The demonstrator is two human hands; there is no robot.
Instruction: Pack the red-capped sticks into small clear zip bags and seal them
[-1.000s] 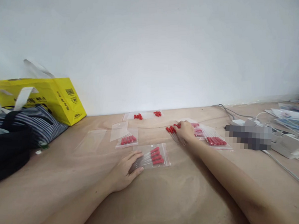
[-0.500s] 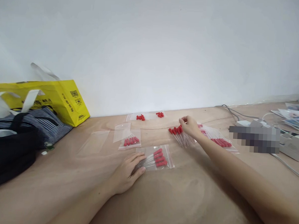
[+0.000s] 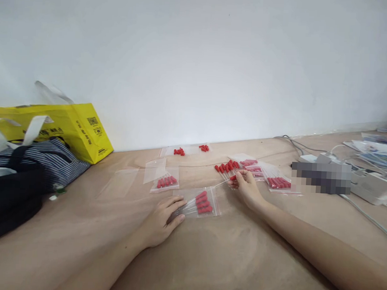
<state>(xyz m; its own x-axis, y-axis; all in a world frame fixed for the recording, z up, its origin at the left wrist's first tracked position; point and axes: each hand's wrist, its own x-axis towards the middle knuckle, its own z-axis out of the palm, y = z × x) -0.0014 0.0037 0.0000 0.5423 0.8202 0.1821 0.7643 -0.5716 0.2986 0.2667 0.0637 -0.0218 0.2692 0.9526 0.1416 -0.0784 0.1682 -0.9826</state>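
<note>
Tan tabletop [image 3: 207, 258], white wall [image 3: 198, 54], left hand [image 3: 162, 221] fingers together, flat on one bag [image 3: 190, 206] — about five tubes [image 3: 203, 202] inside, caps right, right hand [image 3: 248, 189] pinching one tube [image 3: 232, 178] just beside it, stem pointing left, bagward.

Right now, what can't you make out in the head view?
Head view only.
Mouth of the zip bag: covered by the left hand.
Stem of the red-capped tube pinched by the right hand: clear, too faint to trace.
The grey block: pixelated.
The black bag: cut by the left edge.
Print on the yellow bag: too small.
</note>
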